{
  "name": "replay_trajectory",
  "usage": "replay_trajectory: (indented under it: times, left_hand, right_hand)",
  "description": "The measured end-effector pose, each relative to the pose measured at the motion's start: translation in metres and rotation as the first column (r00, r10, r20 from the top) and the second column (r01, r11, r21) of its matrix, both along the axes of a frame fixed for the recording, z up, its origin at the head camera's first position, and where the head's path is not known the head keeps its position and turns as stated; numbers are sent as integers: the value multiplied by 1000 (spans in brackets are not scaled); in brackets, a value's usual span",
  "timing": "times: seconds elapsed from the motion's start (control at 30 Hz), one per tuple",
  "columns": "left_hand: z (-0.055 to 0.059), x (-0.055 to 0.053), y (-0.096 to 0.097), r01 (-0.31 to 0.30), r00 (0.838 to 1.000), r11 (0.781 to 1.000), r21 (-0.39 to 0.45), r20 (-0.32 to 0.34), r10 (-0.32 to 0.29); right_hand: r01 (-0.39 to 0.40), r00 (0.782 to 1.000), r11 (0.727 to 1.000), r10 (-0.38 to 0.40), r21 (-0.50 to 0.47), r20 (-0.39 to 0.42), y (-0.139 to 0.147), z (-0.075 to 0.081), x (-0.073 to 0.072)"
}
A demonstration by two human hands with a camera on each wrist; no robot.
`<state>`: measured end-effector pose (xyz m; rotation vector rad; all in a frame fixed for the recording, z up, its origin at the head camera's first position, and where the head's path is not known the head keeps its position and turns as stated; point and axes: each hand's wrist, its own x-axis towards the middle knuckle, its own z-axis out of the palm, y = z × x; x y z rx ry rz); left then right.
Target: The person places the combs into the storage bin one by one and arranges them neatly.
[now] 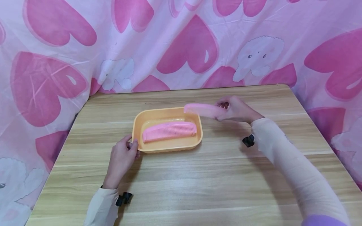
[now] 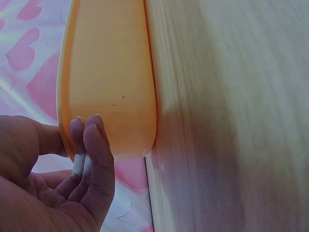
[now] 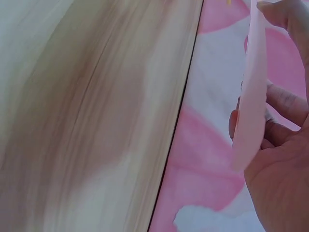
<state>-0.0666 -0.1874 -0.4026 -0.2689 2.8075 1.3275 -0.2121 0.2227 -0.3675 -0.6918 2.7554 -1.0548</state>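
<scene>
A yellow-orange plastic tray (image 1: 167,148) stands on the wooden table, and one pink comb (image 1: 169,131) lies inside it, teeth toward the near side. At the tray's near left corner my left hand (image 1: 123,157) pinches the rim, thumb on the inner side and fingers outside against the wall, as the left wrist view shows. My right hand (image 1: 236,110) holds a second, lighter pink comb (image 1: 202,110) by one end. Its free end overlaps the tray's far right corner in the head view. In the right wrist view this comb (image 3: 253,96) runs between thumb and fingers.
The wood-grain table (image 1: 181,185) reaches a pink curtain (image 1: 186,47) with hearts and white cartoon animals, which hangs behind it and at both sides. Small black clips (image 1: 249,141) sit at both wrists.
</scene>
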Motion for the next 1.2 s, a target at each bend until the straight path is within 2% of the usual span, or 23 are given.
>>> replay_trajectory:
  times: [0.2, 0.4, 0.83, 1.2]
  left_hand:
    - [1, 0, 1, 1, 1000, 1000, 7, -8, -1]
    - [1, 0, 1, -1, 1000, 1000, 4, -3, 1]
    - [1, 0, 2, -7, 1000, 1000, -4, 11, 7]
    - [1, -1, 2, -14, 1000, 1000, -1, 14, 14]
  right_hand:
    - [-82, 997, 996, 82, -41, -2, -27, 5, -3]
    - [-145, 989, 989, 145, -34, 1, -55, 7, -6]
    - [-284, 959, 959, 284, -16, 1, -122, 8, -4]
    - [-313, 948, 949, 311, 31, 66, -149, -5, 7]
